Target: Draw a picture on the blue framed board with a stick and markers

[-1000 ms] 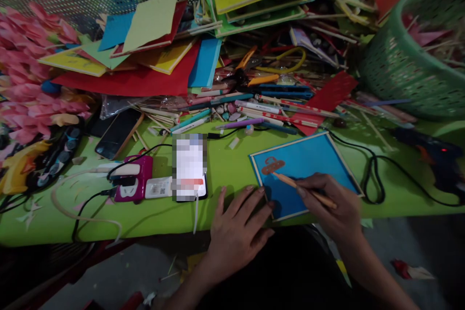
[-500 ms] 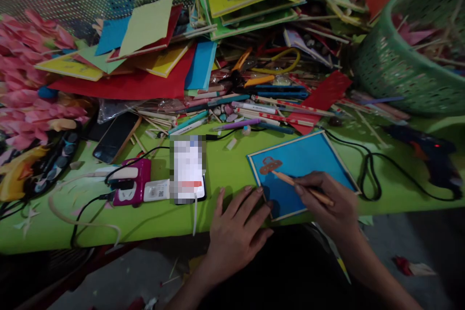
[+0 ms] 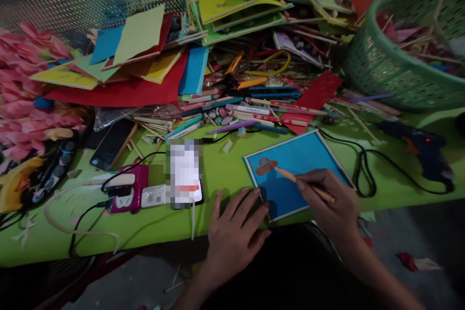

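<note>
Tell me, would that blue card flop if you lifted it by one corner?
Probably not much: the blue card lies flat with thin sticks framing its edges, which should stiffen it. It looks light, and likely slides easily, since the left hand rests at its corner while the right hand draws.

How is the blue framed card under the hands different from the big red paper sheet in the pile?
The blue framed card lies alone on the green table, edged with thin wooden sticks and bearing a small brown drawing; the big red paper sheet is unframed, plain, and half buried under other sheets. Both lie flat.

Both hands forward, palms down.
Left hand (image 3: 234,232) lies flat, fingers spread; right hand (image 3: 332,203) is curled in a writing grip.
</note>
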`<action>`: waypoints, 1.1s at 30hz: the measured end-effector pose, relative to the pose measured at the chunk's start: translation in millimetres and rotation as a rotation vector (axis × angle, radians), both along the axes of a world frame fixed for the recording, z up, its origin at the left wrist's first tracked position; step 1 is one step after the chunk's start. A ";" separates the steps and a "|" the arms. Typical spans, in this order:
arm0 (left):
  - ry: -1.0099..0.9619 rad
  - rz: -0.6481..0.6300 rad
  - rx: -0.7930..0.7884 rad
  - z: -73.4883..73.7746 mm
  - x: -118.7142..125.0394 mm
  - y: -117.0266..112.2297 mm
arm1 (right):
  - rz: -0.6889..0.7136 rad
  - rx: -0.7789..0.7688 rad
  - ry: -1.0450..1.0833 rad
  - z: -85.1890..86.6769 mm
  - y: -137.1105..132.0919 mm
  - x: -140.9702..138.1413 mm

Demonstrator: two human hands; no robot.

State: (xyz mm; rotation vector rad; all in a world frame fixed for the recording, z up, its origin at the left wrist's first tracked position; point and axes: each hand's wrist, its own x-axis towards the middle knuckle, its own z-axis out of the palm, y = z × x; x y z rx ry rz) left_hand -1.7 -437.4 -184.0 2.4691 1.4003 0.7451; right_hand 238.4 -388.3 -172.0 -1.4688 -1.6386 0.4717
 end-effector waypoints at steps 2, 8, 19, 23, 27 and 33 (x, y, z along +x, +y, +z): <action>-0.003 0.001 -0.004 0.1 -0.1 -0.1 | 0.014 0.001 0.001 0.7 0.6 -0.4; -0.017 0.000 -0.002 0.6 -0.3 0.3 | -0.072 -0.006 0.034 -0.2 -0.3 -0.6; -0.020 -0.002 0.003 0.4 -0.5 0.2 | -0.106 -0.029 0.061 -3.4 1.8 -0.9; -0.024 -0.002 -0.001 0.5 0.4 0.8 | -0.098 -0.041 0.063 -2.9 2.8 -2.0; -0.022 0.002 0.010 0.5 0.9 0.8 | -0.136 -0.052 0.057 -2.5 2.3 -2.3; -0.012 0.008 0.005 -0.2 0.4 -0.9 | -0.106 -0.107 0.096 11.6 6.2 -3.2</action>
